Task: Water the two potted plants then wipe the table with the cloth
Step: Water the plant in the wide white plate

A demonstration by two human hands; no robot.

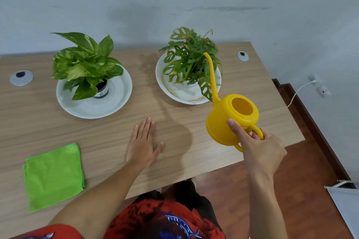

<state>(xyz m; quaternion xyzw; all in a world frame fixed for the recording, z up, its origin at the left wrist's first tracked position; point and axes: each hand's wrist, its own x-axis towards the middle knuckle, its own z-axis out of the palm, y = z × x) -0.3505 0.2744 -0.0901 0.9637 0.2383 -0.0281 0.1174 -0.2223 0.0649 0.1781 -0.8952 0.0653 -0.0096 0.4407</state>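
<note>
My right hand (258, 147) grips the handle of a yellow watering can (229, 120), held above the table's right side. Its long spout reaches up into the leaves of the right plant (191, 58), a holey-leaved plant standing in a white saucer (161, 83). The left plant (85, 64), with broad variegated leaves and a dark pot, stands in another white saucer (120, 95). My left hand (143, 141) lies flat and open on the wooden table (184, 141), between the two plants and nearer me. A folded green cloth (54, 174) lies at the front left.
Two round grey cable grommets sit in the tabletop, one at far left (21, 77) and one at back right (242, 56). A grey wall runs behind the table. To the right are a red-brown floor, a wall socket with a white cable (299, 91) and a pale board (345, 205).
</note>
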